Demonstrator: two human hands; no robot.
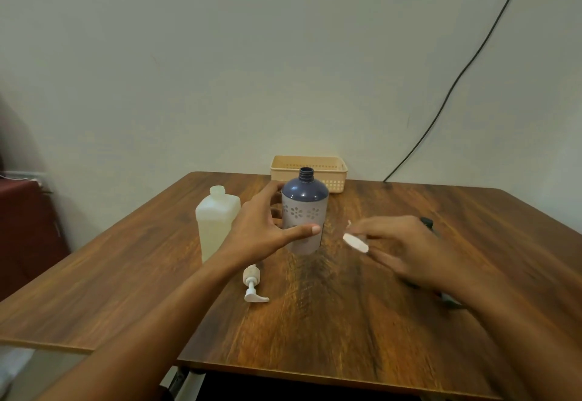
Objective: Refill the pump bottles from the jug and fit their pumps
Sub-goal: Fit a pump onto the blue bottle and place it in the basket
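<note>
A blue-grey pump bottle (pixel 305 211) with a flower pattern stands upright in the middle of the table, its threaded neck open. My left hand (pixel 261 227) wraps around its left side, thumb across the front and fingers behind. My right hand (pixel 409 249), blurred by motion, hovers to the right of the bottle and pinches a small white piece (pixel 356 242); I cannot tell whether it is a cap or a pump part. A translucent white jug (pixel 215 221) stands uncapped left of the bottle. A white pump (pixel 253 284) lies on the table in front.
A beige plastic basket (pixel 338 167) sits at the table's far edge behind the bottle. A dark object (pixel 426 222) lies on the wooden table (pixel 330 322), mostly hidden under my right hand. A black cable (pixel 456 79) runs down the wall at the right.
</note>
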